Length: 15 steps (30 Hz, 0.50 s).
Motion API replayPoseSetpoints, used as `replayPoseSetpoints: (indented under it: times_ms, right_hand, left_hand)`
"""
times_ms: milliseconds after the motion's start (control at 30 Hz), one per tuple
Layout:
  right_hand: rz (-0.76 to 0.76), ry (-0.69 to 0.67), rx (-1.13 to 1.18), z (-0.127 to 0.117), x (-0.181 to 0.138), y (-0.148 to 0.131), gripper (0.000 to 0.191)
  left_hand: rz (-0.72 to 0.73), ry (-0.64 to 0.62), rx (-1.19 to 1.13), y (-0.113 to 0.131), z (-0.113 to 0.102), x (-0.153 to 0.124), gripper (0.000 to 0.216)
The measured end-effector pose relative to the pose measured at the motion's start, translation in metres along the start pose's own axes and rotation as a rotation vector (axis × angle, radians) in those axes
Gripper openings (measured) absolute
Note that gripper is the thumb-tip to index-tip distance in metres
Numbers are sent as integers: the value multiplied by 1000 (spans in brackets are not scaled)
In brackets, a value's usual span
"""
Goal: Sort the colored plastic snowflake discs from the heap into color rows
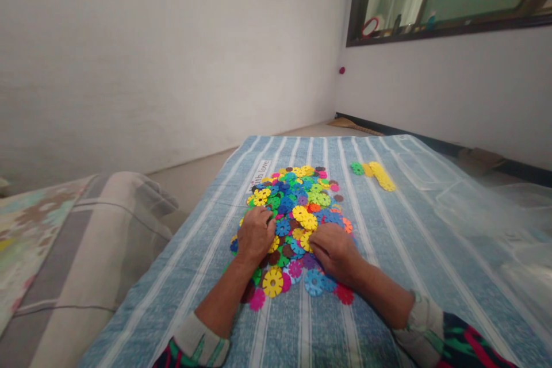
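Note:
A heap of notched plastic snowflake discs (282, 227) in many colours lies on the striped cloth. My left hand (257, 233) rests at the left side of the heap, its fingers curled inward; whatever they hold is hidden. On the right side, my right hand (334, 248) has its fingers bent together, with a yellow snowflake disc (305, 240) at the fingertips. Between the hands lie more yellow discs (302, 215) on top of blue, brown and green ones. A larger-looking yellow disc (273, 282) sits at the near edge of the heap, beside a pink disc (257, 299).
A joined row of yellow discs (382, 177) lies right of the heap, next to a green disc (356, 168). Clear plastic containers (470, 207) stand along the right side of the cloth-covered table (194, 253). A draped bed or seat (112, 241) is at left.

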State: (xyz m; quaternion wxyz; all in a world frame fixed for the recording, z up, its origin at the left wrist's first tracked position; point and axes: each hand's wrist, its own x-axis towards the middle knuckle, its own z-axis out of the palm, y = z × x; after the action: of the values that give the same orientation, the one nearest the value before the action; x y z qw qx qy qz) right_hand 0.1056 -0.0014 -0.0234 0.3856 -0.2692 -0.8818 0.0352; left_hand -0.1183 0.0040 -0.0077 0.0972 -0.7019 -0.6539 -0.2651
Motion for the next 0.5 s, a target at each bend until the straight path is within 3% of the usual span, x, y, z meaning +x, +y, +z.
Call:
replayPoseSetpoints:
  times_ms: [300,500]
  right_hand:
    - [-21,21,10,2,0,2,23]
    - [-18,23,21,3,-1,0,23]
  left_hand:
    - [-32,30,-53,3,-3,14,20]
    - [-96,-165,84,5,-6,35,30]
